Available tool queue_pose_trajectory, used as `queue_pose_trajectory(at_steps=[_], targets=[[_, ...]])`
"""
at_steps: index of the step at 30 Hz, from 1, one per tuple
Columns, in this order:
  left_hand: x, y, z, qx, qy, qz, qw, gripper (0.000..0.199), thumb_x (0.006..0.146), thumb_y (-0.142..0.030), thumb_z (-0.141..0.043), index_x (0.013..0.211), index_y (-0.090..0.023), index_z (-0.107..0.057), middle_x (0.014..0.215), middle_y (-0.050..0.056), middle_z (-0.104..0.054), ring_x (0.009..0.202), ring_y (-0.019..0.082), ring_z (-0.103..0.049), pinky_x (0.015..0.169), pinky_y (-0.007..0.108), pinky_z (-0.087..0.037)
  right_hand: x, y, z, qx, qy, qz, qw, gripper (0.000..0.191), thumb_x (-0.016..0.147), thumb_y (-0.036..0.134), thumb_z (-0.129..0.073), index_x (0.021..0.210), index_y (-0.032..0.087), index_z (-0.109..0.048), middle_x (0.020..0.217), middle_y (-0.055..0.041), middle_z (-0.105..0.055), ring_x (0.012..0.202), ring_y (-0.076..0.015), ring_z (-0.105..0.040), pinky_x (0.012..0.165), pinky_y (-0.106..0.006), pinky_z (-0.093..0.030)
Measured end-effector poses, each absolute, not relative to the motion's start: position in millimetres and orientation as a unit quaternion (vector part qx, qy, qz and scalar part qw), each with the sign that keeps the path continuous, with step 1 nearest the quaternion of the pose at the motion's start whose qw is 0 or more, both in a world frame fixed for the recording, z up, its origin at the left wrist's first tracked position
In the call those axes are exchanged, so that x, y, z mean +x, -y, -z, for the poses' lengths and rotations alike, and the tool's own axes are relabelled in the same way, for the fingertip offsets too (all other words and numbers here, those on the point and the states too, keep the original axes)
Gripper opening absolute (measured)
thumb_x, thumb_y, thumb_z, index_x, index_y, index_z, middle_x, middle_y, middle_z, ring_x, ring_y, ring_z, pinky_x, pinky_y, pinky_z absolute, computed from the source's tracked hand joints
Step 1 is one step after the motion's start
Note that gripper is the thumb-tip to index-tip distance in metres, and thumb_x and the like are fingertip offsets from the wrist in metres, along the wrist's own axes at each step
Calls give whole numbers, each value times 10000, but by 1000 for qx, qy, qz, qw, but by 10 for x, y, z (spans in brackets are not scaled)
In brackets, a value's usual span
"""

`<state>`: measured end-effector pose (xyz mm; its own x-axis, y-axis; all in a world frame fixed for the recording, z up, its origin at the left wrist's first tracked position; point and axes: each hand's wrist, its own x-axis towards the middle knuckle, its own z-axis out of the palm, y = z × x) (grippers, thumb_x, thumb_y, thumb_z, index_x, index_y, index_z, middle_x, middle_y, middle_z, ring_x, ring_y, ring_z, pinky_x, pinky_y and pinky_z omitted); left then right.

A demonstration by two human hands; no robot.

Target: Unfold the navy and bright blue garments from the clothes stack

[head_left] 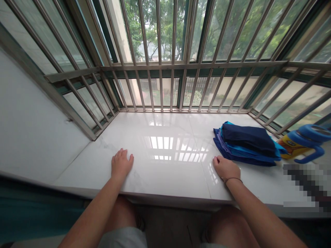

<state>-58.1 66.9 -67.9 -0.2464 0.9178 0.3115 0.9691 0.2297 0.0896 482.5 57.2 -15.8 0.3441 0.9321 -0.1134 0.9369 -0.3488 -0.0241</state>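
Observation:
My left hand (pixel 122 163) rests on the glossy white sill (pixel 165 175), fingers together and the thumb held apart, with nothing in it. Farther right, my right hand (pixel 227 168) is curled into a fist on the same surface, and no object shows in it. A dark band circles that wrist. Just beyond the fist lies a stack of folded cloth (pixel 248 143), dark navy on top with bright blue and purple layers beneath. The fist is close to the stack's near left edge; whether they touch I cannot tell.
A blue and yellow jug with a handle (pixel 301 141) stands right of the cloth. Metal window bars (pixel 160 86) enclose the sill's back and sides. A white wall (pixel 38 120) rises at left. My knees are below the front edge. A patch at the lower right is pixelated.

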Motion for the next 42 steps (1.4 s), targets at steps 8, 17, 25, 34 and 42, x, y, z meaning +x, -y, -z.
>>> queue_pose_trajectory(at_steps=[8,17,25,34,42], targets=[[-576,-665,676,-603,780,139,89,540,1058,-422,-482,1417,-73,-684,1599,255,-604,1475,373,-561,1260,549,-404,4827,-585,175,819,-571,50,30,524,1108,474,-343,1047,253,-814,1087,-136,-835,937,-291,-776,697,-341,-397],[-570,-661,657,-604,779,149,75,530,1050,-406,-505,1415,-69,-690,1593,271,-602,1477,388,-559,1258,582,-401,4834,-571,179,820,-570,54,22,522,1108,472,-348,1045,254,-818,1095,-139,-838,936,-281,-777,700,-331,-404],[-563,-658,639,-604,780,143,76,532,1057,-408,-494,1416,-66,-688,1595,267,-601,1482,381,-554,1268,570,-394,4829,-577,169,819,-570,60,21,535,1113,469,-342,1077,251,-830,1098,-145,-833,955,-288,-776,731,-331,-438],[-579,-664,675,-602,781,145,79,525,1054,-420,-495,1419,-96,-690,1600,251,-603,1489,373,-550,1263,562,-395,4827,-572,155,819,-570,62,17,520,1114,457,-357,1062,246,-829,1100,-148,-835,955,-296,-778,720,-336,-428],[-591,-671,687,-602,781,148,77,532,1052,-425,-495,1422,-96,-689,1601,255,-602,1487,375,-549,1263,569,-393,4833,-580,166,820,-568,66,16,522,1118,452,-364,1093,250,-845,1093,-149,-831,952,-285,-776,746,-325,-453]])
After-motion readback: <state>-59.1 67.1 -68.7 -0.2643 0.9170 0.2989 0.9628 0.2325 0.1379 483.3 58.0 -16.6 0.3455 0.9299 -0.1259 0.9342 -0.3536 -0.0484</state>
